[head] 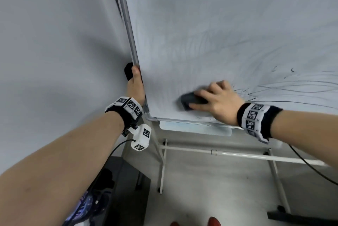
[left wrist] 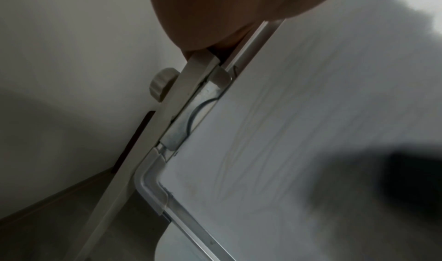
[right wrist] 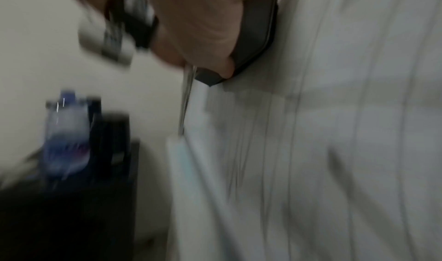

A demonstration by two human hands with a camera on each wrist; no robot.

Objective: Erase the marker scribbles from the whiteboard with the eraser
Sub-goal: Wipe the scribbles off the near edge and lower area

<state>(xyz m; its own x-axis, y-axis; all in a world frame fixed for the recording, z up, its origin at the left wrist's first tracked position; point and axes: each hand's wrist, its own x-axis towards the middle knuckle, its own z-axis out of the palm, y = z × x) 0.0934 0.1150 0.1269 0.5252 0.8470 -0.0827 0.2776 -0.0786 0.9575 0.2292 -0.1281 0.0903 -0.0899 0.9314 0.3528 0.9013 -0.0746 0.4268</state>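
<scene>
- The right hand (head: 217, 100) is gripping the dark eraser (head: 191, 100), fingers curled over its top and the thumb running along its lower edge, and is pressing its flat face against the whiteboard (head: 219, 24) low down, near the bottom left corner. The right wrist view is showing the same hold, with the eraser (right wrist: 257, 36) lying flush on the board under the palm.
- The left hand (head: 135, 84) is bracing the board by its left frame (head: 128, 24), the thumb lying along the front of the rail; the other fingers are going behind the edge, so I cannot tell how they are curled. In the left wrist view the hand (left wrist: 210, 15) is sitting just above a stand bracket and its knob (left wrist: 160, 84).
- Around the eraser the surface is looking grey and smeared, with only faint streaks of wiped ink.
- To the right of the right hand, crisp scribbles (head: 292, 88) are still running across the lower board towards the right edge, some touching the area behind the wrist.
- Below the board a pale tray (head: 195, 128) is hanging under the bottom rail, with the stand's white crossbar (head: 237, 154) underneath.
- Judging by this, the wiping step is under way, and the lower right is still waiting.
- The next move is probably calling for a firm sweep rightwards over those lines, keeping the eraser flat while the left hand is steadying the frame against the push.
</scene>
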